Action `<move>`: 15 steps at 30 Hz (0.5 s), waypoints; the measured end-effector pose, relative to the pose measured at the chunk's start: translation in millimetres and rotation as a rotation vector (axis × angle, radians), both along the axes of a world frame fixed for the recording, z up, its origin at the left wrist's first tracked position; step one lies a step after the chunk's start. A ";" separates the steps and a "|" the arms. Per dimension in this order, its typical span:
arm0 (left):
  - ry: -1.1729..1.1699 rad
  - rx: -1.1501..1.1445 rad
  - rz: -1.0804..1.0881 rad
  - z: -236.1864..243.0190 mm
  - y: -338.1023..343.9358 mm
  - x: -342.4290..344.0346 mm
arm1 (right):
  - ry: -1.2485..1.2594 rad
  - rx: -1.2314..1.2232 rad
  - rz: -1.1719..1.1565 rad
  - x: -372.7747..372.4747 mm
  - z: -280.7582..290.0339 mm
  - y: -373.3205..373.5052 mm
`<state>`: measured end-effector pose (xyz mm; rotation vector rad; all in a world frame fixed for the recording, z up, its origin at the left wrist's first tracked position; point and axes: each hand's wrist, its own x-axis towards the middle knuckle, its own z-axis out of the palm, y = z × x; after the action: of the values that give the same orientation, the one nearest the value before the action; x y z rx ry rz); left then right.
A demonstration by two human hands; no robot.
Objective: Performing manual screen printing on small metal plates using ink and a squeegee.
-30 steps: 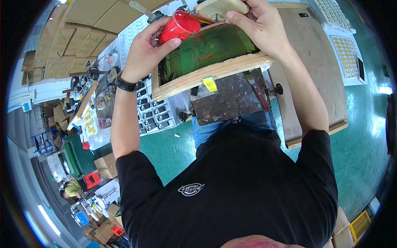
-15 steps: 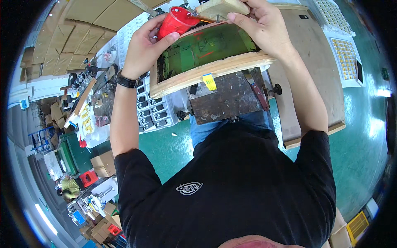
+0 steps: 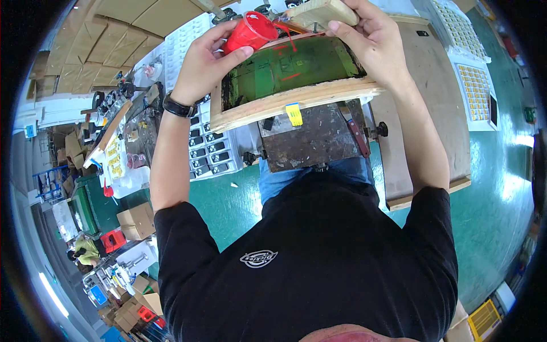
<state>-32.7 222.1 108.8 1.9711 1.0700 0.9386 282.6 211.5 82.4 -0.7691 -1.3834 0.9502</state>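
My left hand (image 3: 203, 67) is wrapped round a red plastic cup (image 3: 249, 37), tilted to the right over the far edge of a wood-framed printing screen (image 3: 307, 96). Red ink shows in its mouth. In my right hand (image 3: 379, 50) is a squeegee (image 3: 322, 15) with a pale wooden handle, gripped at its right end. The squeegee's left end comes close to the cup's mouth, and a thin red strand hangs there above the green mesh (image 3: 268, 74). Small red streaks mark the mesh. Yellow tape (image 3: 294, 114) sticks to the frame's near side.
Below the screen sits a stained metal plate (image 3: 310, 142), with a red-handled knife (image 3: 358, 137) at its right. A tray of black parts (image 3: 211, 154) lies to the left. A brown board (image 3: 433, 114) and a tray of yellow pieces (image 3: 474, 85) are on the right.
A red strand of ink now hangs between the cup's mouth and the mesh. The cup and squeegee appear slightly farther right, as does the screen. Both hands keep their hold.
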 end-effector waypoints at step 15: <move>-0.060 -0.045 -0.060 -6.4 2.0 4.2 | -0.116 -0.020 0.023 -0.7 3.7 -3.0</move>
<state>-28.5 224.1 102.5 1.9159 0.9847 0.9275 281.8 208.5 86.2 -0.8357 -1.4884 0.9508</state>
